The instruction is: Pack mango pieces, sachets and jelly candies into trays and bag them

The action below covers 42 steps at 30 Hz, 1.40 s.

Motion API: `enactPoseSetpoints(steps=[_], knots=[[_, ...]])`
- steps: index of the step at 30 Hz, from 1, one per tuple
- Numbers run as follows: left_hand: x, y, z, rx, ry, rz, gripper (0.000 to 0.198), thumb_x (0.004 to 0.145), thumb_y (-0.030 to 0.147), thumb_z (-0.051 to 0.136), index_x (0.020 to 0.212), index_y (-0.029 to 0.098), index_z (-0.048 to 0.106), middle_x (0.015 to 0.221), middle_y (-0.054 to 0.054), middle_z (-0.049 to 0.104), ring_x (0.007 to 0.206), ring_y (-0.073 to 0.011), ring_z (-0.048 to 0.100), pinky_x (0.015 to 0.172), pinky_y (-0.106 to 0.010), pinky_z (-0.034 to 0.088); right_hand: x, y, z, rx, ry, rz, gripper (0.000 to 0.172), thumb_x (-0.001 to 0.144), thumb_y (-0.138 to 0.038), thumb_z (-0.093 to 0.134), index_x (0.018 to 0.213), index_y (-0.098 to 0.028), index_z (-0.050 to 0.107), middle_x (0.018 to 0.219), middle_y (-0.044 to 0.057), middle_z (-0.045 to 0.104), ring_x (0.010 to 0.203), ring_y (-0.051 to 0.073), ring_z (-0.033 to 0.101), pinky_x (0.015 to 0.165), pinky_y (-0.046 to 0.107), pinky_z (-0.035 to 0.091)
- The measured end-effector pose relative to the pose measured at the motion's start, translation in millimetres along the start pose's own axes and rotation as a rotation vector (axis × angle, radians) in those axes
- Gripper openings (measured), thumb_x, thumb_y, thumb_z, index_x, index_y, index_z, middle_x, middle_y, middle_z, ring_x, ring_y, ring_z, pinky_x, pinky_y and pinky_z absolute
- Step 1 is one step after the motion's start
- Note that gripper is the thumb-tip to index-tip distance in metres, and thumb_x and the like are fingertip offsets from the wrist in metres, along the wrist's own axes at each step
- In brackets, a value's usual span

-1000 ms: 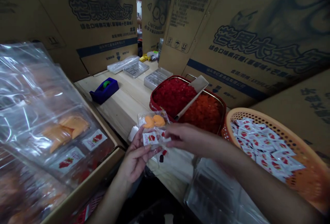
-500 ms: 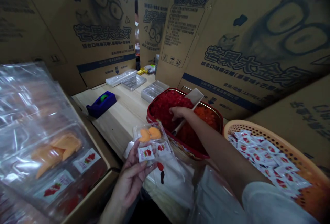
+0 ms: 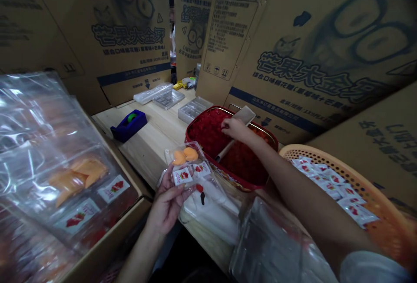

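Observation:
My left hand (image 3: 167,204) is closed on the near edge of a clear plastic tray (image 3: 211,174), tilted over the table. Two orange pieces (image 3: 185,156), two white sachets with a red print (image 3: 182,176), a small red piece (image 3: 199,188) and a dark one (image 3: 202,198) lie in it. Above the red tub (image 3: 224,173) my right hand (image 3: 239,130) has its fingers pinched together; what they hold, if anything, is hidden. Dark red pieces (image 3: 208,131) fill the tub's left side, orange-red pieces (image 3: 250,161) the right. A flat pale divider (image 3: 245,115) stands between them.
On the left, an open carton (image 3: 107,241) holds packed clear trays. A blue tape dispenser (image 3: 129,125) and clear boxes (image 3: 194,109) are on the table. An orange basket (image 3: 342,161) of sachets stands right. Large cartons (image 3: 293,57) wall in the back.
My right hand has lifted from the red pieces and shifted slightly right, its fingers now pinched. My left hand still holds the tray.

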<state>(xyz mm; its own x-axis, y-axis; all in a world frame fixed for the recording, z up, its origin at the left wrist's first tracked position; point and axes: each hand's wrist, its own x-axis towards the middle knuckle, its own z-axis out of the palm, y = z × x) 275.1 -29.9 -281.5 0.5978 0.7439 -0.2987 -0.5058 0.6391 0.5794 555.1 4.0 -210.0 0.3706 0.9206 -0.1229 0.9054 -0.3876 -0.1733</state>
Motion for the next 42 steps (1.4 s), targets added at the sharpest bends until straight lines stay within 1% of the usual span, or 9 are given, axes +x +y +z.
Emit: enactPoseSetpoints(steps=[3,6,9,12,16,23,29,36,42], knots=[[0.5,-0.6,1.1,-0.018,-0.017,-0.001,0.062,0.070,0.002,0.057,0.123,0.031,0.044,0.123,-0.001,0.052,0.097,-0.0183,0.059,0.088,-0.040,0.047,-51.4,-25.6,-8.7,0.294,-0.016,-0.128,0.016,0.082,-0.019,0.048,0.094,-0.015,0.057,0.075,0.001,0.061,0.063,0.010,0.057,0.055,0.018,0.042],[0.8,-1.3,2.3,-0.025,-0.041,0.002,0.065,0.070,0.001,0.056,0.125,0.031,0.041,0.119,-0.001,0.055,0.094,-0.0163,0.060,0.084,-0.035,0.049,-104.9,-54.5,-0.6,0.621,-0.103,-0.413,0.009,0.076,-0.020,0.057,0.084,-0.018,0.060,0.073,-0.003,0.059,0.065,0.010,0.055,0.057,0.018,0.042],[-0.1,-2.7,2.7,-0.024,-0.048,0.026,0.067,0.069,-0.001,0.056,0.126,0.030,0.040,0.118,-0.002,0.056,0.087,-0.0132,0.061,0.076,-0.027,0.051,-137.8,-73.9,17.5,0.643,-0.144,-0.613,0.010,0.076,-0.013,0.058,0.082,-0.019,0.063,0.080,-0.002,0.060,0.074,0.010,0.055,0.067,0.020,0.042],[-2.0,-4.7,2.3,-0.028,-0.045,0.041,0.069,0.067,-0.002,0.057,0.126,0.028,0.040,0.118,-0.003,0.056,0.085,-0.0128,0.061,0.072,-0.024,0.051,-146.8,-79.8,33.0,0.582,-0.165,-0.675,0.012,0.077,-0.012,0.059,0.086,-0.020,0.064,0.086,0.001,0.060,0.083,0.012,0.054,0.075,0.024,0.042],[-5.0,-7.0,2.4,-0.023,-0.061,0.031,0.071,0.067,0.001,0.058,0.129,0.028,0.038,0.116,-0.005,0.058,0.084,-0.0142,0.062,0.074,-0.028,0.051,-146.8,-75.6,41.1,0.582,-0.132,-0.659,0.012,0.079,-0.014,0.059,0.087,-0.020,0.065,0.089,0.003,0.059,0.085,0.013,0.054,0.075,0.024,0.042],[-9.2,-8.6,3.5,-0.014,-0.064,0.006,0.072,0.066,0.001,0.059,0.129,0.028,0.037,0.112,-0.005,0.059,0.082,-0.0141,0.062,0.075,-0.029,0.051,-155.9,-71.9,37.5,0.682,-0.027,-0.585,0.010,0.077,-0.012,0.060,0.082,-0.019,0.065,0.083,0.001,0.058,0.077,0.011,0.055,0.070,0.023,0.043],[-14.8,-8.0,3.4,-0.049,-0.047,0.008,0.064,0.066,-0.002,0.059,0.120,0.030,0.047,0.115,-0.002,0.056,0.086,-0.0151,0.061,0.087,-0.043,0.048,-172.3,-54.0,34.7,0.680,0.078,-0.452,0.010,0.077,-0.011,0.057,0.079,-0.017,0.064,0.079,0.002,0.058,0.074,0.011,0.056,0.066,0.021,0.043],[-18.8,-9.4,1.7,-0.048,-0.068,-0.010,0.066,0.067,-0.002,0.058,0.123,0.030,0.045,0.108,-0.002,0.060,0.087,-0.0153,0.062,0.085,-0.043,0.050,-193.4,-44.0,34.4,0.746,0.057,-0.317,0.016,0.079,-0.014,0.053,0.089,-0.019,0.065,0.085,0.002,0.065,0.077,0.011,0.059,0.069,0.022,0.044],[-22.8,-11.3,0.2,-0.041,-0.076,-0.008,0.066,0.066,-0.003,0.058,0.122,0.030,0.046,0.110,-0.001,0.060,0.083,-0.0147,0.063,0.087,-0.046,0.048,-203.9,-41.6,31.4,0.754,0.060,-0.218,0.015,0.078,-0.018,0.052,0.086,-0.019,0.065,0.077,0.000,0.065,0.069,0.011,0.058,0.063,0.020,0.045]])
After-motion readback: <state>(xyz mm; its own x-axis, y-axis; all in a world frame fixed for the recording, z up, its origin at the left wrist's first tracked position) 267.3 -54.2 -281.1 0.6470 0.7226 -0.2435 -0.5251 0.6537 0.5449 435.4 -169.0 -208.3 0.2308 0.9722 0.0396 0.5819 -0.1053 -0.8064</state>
